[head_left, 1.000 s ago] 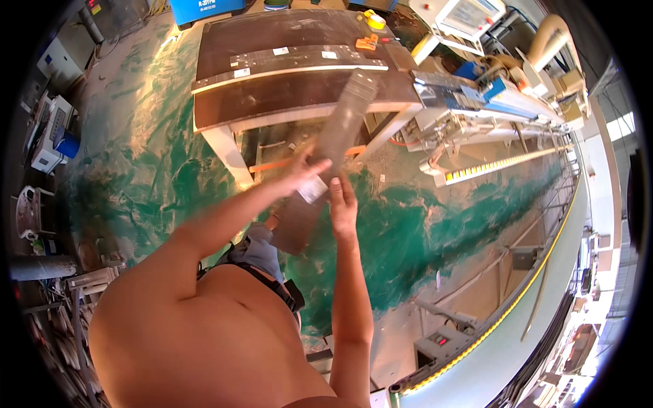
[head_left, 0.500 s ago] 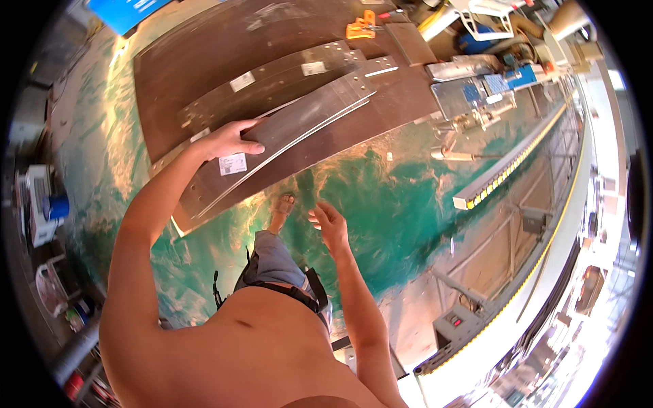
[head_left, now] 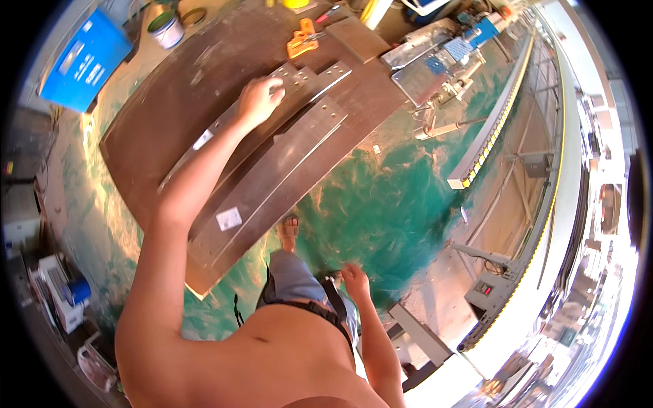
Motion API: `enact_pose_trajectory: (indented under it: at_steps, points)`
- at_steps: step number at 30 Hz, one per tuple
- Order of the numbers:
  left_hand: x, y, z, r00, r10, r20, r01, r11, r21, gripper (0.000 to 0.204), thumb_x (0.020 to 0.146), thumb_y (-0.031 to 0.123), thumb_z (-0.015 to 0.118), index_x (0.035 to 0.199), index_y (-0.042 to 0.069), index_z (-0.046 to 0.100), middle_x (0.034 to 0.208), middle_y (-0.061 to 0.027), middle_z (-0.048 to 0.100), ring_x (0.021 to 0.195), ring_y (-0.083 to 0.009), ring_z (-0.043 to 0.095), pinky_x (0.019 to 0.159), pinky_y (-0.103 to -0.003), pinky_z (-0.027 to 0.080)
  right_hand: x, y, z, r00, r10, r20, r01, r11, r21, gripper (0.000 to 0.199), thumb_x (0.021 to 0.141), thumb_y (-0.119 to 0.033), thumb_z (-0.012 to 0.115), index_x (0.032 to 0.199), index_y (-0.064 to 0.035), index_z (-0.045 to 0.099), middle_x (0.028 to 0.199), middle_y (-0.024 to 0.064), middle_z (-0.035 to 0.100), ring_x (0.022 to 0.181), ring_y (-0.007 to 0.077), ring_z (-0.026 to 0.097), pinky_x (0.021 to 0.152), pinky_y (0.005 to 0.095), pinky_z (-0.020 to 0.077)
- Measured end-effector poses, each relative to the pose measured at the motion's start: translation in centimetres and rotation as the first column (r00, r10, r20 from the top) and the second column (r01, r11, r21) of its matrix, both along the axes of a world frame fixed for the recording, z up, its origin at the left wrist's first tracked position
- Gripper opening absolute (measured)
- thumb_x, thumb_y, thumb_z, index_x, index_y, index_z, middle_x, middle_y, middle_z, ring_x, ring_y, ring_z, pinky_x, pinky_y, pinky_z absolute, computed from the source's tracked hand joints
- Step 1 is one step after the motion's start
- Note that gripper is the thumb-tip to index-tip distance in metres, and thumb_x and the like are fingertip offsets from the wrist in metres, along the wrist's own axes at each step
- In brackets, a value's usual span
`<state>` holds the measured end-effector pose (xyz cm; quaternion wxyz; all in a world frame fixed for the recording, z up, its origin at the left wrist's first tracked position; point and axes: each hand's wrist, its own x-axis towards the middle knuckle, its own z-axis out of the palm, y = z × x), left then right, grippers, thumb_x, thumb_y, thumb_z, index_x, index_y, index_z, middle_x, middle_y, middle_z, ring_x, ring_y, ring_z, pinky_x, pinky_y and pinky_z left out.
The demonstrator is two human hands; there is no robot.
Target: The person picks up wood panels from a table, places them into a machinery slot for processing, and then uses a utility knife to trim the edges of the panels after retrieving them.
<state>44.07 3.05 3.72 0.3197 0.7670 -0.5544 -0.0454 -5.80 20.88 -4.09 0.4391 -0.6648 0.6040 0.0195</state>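
The long grey plate now lies flat on the bench, running diagonally from near the lower-left edge up toward the far right, its drilled end beside the orange tool. Half a second ago it was tilted in the air above the bench edge, gripped at its labelled end by the left hand; a second ago it stood nearly upright with both hands on it. So it has gone from carried to laid down. The left hand has slid along it to the drilled end and rests on top there, fingers curled over the metal, pressing rather than gripping around it as far as I can tell. That reads as setting or nudging the plate into line, with the lift itself finished.

Just beside it, nearer the person, lies a second plate of the same kind, parallel, carrying a white label near its lower end. The two appear to touch or nearly touch along their length; which, I cannot tell.

The right hand has let go and hangs low by the hip, fingers loosely spread, holding nothing.

Further out, a blue box and a small tin sit off the bench's far-left corner, above the green floor.
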Motion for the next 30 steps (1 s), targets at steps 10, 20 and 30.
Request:
enact_pose_trajectory:
  at_steps: [10,20,30]
  points:
    - [19.9,-24.4,-11.3,0.867,-0.468,-0.171,0.499,0.816,0.291,0.074,0.066,-0.001,0.059,0.136,0.004,0.035,0.128,-0.0143,0.05,0.123,-0.026,0.046,0.103,-0.034,0.035,-12.8,11.5,-2.6,0.863,-0.422,-0.276,0.449,0.893,0.039,0.035,0.081,-0.032,0.059,0.102,-0.0047,0.065,0.088,0.0214,0.066,0.086,0.0368,0.063,0.076,0.0421,0.05]
    - [0.2,-15.9,1.5,0.839,-0.195,-0.508,0.271,0.959,0.079,0.069,0.086,0.032,0.058,0.141,0.005,0.027,0.134,-0.0149,0.04,0.117,-0.0229,0.043,0.097,-0.035,0.037,-9.5,14.4,-3.5,0.768,-0.639,-0.047,0.641,0.765,0.063,0.025,0.082,-0.025,0.055,0.094,-0.0043,0.061,0.09,0.0194,0.062,0.088,0.0344,0.06,0.076,0.0432,0.0485]
    - [-62.2,14.7,3.0,-0.071,-0.386,-0.92,0.976,0.165,-0.144,0.077,0.066,0.02,0.062,0.137,0.008,0.034,0.122,-0.0088,0.047,0.105,-0.0192,0.052,0.086,-0.032,0.045,-23.3,10.4,7.0,-0.057,-0.589,0.806,0.871,0.366,0.328,0.066,0.088,-0.038,0.06,0.137,-0.0032,0.034,0.116,0.0115,0.057,0.105,0.0164,0.054,0.086,0.0326,0.0464]
